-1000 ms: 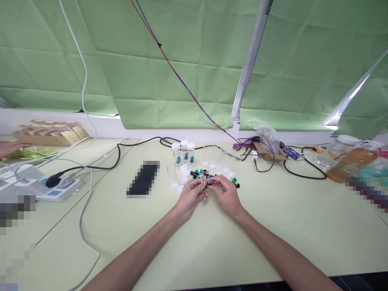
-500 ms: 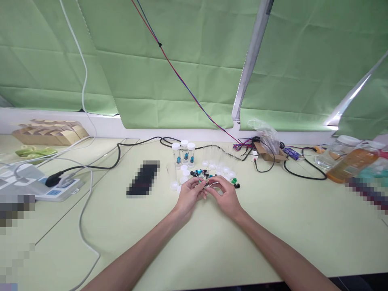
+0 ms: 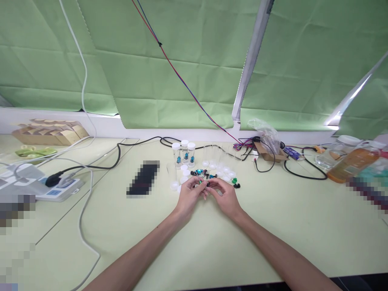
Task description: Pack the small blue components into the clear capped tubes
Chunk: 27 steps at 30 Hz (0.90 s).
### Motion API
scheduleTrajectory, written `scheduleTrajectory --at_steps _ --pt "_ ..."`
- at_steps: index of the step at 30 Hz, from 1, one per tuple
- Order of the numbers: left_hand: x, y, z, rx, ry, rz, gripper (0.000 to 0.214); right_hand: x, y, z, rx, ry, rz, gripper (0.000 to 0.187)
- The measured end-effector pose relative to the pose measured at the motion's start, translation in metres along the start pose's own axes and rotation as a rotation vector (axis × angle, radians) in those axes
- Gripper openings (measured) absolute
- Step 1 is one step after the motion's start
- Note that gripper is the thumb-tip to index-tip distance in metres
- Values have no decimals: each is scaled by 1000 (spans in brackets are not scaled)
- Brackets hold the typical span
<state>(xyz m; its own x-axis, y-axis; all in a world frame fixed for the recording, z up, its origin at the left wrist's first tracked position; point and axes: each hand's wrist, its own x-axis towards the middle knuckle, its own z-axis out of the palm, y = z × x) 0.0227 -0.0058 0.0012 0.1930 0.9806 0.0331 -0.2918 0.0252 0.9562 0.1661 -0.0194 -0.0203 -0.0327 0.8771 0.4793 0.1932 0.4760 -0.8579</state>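
Observation:
My left hand (image 3: 190, 196) pinches a small green piece (image 3: 200, 182) with a thin metal rod rising from it. Fingertips of my right hand (image 3: 224, 196) close around a small black part (image 3: 207, 184), which meets the green piece between the two hands. Just beyond my fingers lies a pile of small blue and black parts (image 3: 200, 172). Behind it, to the left, stand several clear tubes with white caps (image 3: 190, 146), each with a blue piece on a rod inside. A loose green piece (image 3: 234, 181) and a black one (image 3: 237, 186) rest right of my right hand.
Clear tubes (image 3: 215, 154) and white caps (image 3: 226, 170) stand behind the parts. A dark pixelated rectangle (image 3: 143, 178) lies left of my hands. Farther left is a power strip (image 3: 59, 190) with cables; at right, a small carton (image 3: 269, 154) and an amber bottle (image 3: 348, 163).
The black part between my fingertips has turned and shows more clearly against the green piece. My right fingers have shifted slightly; both arms stay almost in place.

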Motion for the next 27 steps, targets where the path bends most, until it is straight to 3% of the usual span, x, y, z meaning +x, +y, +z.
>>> scheduleTrajectory --at_steps 9,17,27 --pt "-1 3 3 12 -12 0 28 0 5 -1 -6 62 7 16" --pt "3 1 2 -170 59 -113 32 4 10 -5 1 210 65 21" --pt "2 3 1 -135 68 -121 33 4 15 -6 56 235 104 24"
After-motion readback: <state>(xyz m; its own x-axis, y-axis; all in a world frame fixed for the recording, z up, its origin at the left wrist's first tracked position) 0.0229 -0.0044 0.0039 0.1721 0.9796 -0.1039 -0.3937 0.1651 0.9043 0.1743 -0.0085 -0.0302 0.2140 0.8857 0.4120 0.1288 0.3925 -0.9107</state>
